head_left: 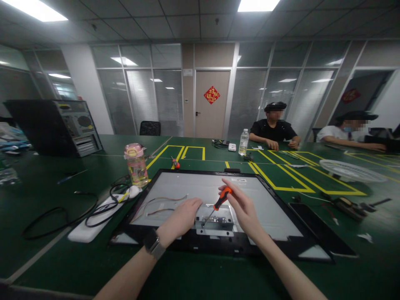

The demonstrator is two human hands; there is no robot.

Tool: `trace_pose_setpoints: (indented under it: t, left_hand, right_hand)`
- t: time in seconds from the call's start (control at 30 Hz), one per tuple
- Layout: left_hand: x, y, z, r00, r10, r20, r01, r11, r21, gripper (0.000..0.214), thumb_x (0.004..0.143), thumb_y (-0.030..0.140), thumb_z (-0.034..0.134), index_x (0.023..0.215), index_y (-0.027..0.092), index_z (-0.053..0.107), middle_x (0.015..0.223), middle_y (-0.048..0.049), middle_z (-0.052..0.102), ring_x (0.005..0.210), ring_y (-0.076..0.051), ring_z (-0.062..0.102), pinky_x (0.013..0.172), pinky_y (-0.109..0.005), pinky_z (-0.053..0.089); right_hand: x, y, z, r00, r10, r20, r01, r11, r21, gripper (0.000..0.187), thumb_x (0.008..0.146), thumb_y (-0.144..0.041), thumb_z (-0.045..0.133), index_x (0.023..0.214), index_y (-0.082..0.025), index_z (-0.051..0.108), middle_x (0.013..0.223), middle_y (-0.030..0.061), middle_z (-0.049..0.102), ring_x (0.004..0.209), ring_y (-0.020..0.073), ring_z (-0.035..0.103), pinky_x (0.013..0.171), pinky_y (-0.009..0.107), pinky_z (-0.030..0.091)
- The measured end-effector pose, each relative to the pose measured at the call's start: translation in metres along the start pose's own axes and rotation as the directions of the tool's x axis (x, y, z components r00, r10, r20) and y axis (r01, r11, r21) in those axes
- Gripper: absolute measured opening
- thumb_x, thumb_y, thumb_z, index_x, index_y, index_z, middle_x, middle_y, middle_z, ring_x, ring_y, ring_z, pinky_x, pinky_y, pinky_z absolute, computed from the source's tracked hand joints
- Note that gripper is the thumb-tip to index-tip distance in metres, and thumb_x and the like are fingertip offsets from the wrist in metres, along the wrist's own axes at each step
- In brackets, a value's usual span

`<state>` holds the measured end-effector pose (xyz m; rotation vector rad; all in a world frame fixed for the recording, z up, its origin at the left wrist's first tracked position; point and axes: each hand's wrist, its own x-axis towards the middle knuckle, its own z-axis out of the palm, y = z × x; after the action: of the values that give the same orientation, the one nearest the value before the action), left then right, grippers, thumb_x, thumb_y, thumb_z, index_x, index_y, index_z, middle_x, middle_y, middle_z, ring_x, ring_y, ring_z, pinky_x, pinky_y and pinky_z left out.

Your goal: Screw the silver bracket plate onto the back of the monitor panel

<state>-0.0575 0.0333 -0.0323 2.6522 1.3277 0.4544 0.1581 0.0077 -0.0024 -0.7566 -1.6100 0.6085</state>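
Observation:
A large flat display panel (pixel 265 200) with a pale back and black frame lies in front of me. At its near middle sits a metal bracket (pixel 229 232) with a row of connectors. My right hand (pixel 245 210) is closed around the orange-and-black handle of a screwdriver (pixel 222 198); the shaft slants down left and its tip meets the bracket's near left part. My left hand (pixel 184 214), with a watch on the wrist, lies flat at the bracket's left edge, fingers stretched and close together. Its fingertips touch the bracket's side. Thin cables (pixel 162 200) run across the panel on the left.
Left of the panel are a white power strip (pixel 93 221), black cable and pink-lidded bottle (pixel 136 164). A red screwdriver (pixel 175 163) lies behind. A dark slab (pixel 323 229) and a tool (pixel 348 207) lie right. A computer case (pixel 53 127) stands far left; two people sit opposite.

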Motion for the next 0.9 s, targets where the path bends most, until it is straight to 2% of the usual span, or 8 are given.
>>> trace_pose_setpoints:
  t: [0.07,0.13,0.2,0.27,0.4,0.9]
  left_hand:
    - [0.0005,-0.0011,0.0007,1.000,0.007,-0.003,-0.007,1.000,-0.005,0.049,0.083,0.001,0.034,0.127,0.016,0.049,0.130,-0.0103,0.055,0.120,-0.020,0.050,0.105,-0.036,0.037]
    - [0.0009,-0.0018,0.0011,1.000,0.015,-0.010,-0.015,1.000,-0.006,0.047,0.084,0.001,0.034,0.126,0.016,0.050,0.128,-0.0102,0.056,0.118,-0.020,0.051,0.104,-0.036,0.037]
    - [0.0010,-0.0018,0.0011,1.000,0.016,-0.014,-0.016,1.000,-0.006,0.047,0.084,0.001,0.033,0.125,0.016,0.050,0.128,-0.0104,0.056,0.118,-0.020,0.051,0.104,-0.035,0.037]
    - [0.0007,-0.0012,0.0008,1.000,0.012,-0.014,-0.013,1.000,-0.009,0.048,0.084,0.001,0.033,0.125,0.016,0.050,0.129,-0.0103,0.055,0.119,-0.020,0.051,0.105,-0.035,0.036]
    - [0.0001,0.0002,-0.0001,1.000,0.001,-0.003,-0.001,1.000,-0.014,0.049,0.083,0.000,0.033,0.125,0.017,0.050,0.128,-0.0096,0.056,0.118,-0.020,0.051,0.104,-0.036,0.037]
    - [0.0004,0.0000,-0.0005,1.000,0.006,0.001,-0.006,1.000,-0.026,0.049,0.083,0.000,0.034,0.127,0.017,0.049,0.129,-0.0099,0.055,0.118,-0.019,0.051,0.104,-0.035,0.036]
  right_hand:
    - [-0.0009,0.0001,-0.0001,0.998,0.036,0.049,-0.040,0.996,0.082,0.042,0.094,-0.035,0.047,0.136,-0.030,0.047,0.120,0.0075,0.063,0.104,0.0242,0.063,0.094,0.045,0.046]
    - [-0.0010,0.0007,0.0001,0.996,0.054,0.067,-0.062,0.991,0.122,0.042,0.094,-0.035,0.046,0.137,-0.031,0.046,0.123,0.0075,0.062,0.106,0.0243,0.063,0.096,0.046,0.046]
    - [0.0000,0.0009,0.0005,0.997,0.056,0.051,-0.061,0.994,0.095,0.039,0.093,-0.034,0.050,0.132,-0.029,0.052,0.115,0.0071,0.066,0.102,0.0239,0.064,0.094,0.044,0.046]
    - [0.0015,0.0001,0.0009,0.999,0.035,-0.010,-0.035,0.999,0.021,0.030,0.089,-0.033,0.057,0.118,-0.027,0.062,0.098,0.0053,0.068,0.092,0.0230,0.064,0.088,0.041,0.048]
    - [0.0040,-0.0029,0.0012,0.995,-0.018,-0.094,0.012,0.998,-0.061,0.014,0.079,-0.031,0.070,0.091,-0.024,0.070,0.078,0.0019,0.063,0.077,0.0208,0.060,0.076,0.036,0.048]
    - [0.0035,-0.0003,0.0013,0.997,-0.002,-0.080,0.000,1.000,-0.019,0.013,0.079,-0.030,0.071,0.090,-0.024,0.068,0.076,0.0018,0.061,0.076,0.0208,0.057,0.075,0.036,0.047]
